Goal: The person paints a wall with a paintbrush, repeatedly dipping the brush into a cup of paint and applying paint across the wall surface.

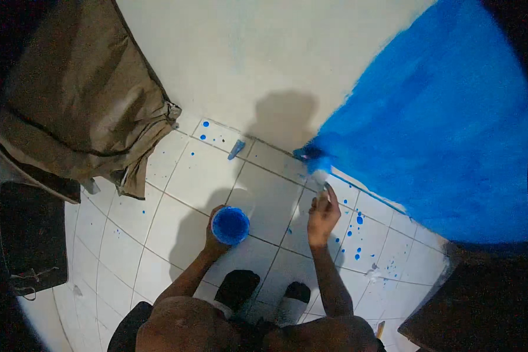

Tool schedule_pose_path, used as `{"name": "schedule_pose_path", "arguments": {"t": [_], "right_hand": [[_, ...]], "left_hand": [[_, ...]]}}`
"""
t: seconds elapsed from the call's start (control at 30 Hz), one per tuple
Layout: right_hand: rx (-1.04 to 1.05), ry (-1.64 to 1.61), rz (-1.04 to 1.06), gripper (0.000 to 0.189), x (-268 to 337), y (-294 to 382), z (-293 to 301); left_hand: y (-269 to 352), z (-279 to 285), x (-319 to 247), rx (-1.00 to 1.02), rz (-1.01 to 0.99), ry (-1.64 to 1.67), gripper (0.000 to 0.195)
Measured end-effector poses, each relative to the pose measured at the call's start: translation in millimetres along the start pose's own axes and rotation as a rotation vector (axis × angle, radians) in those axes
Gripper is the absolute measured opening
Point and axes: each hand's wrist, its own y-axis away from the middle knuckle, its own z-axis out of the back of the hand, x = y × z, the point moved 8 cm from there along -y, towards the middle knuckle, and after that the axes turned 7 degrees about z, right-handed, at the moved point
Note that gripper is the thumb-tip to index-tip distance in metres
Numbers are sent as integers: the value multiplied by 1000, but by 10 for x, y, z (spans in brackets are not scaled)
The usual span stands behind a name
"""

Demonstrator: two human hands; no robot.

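Observation:
My left hand (216,231) holds a round tub of blue paint (230,225) above the tiled floor, its open top facing up. My right hand (324,215) grips a paintbrush (321,174), blurred and smeared with blue; its far end is at the foot of the wall, by the lower left corner of the blue painted area (435,132). The bristles are hard to make out against dark blue paint there. Left of the brush, the wall (229,57) is off-white, with a shadow on it.
White floor tiles (268,215) carry blue paint drops. A small blue-grey piece (236,149) lies near the wall. Brown cloth (88,88) hangs at the left, above a dark object (33,237). Another dark object (466,299) stands at the lower right. My feet (237,288) are below my hands.

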Motion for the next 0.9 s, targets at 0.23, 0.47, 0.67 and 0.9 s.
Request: {"name": "schedule_pose_path", "arguments": {"t": [0.23, 0.47, 0.67, 0.9], "right_hand": [[-237, 128, 116, 28, 174, 555, 461], [101, 399, 87, 25, 108, 342, 141], [231, 611, 178, 24, 59, 65, -35], [308, 581, 156, 25, 406, -282, -202]], "left_hand": [[-37, -53, -124, -27, -143, -279, 82], [-77, 103, 147, -59, -88, -336, 74], [-34, -86, -113, -22, -114, -274, 72], [-63, 68, 57, -50, -49, -244, 74]]}}
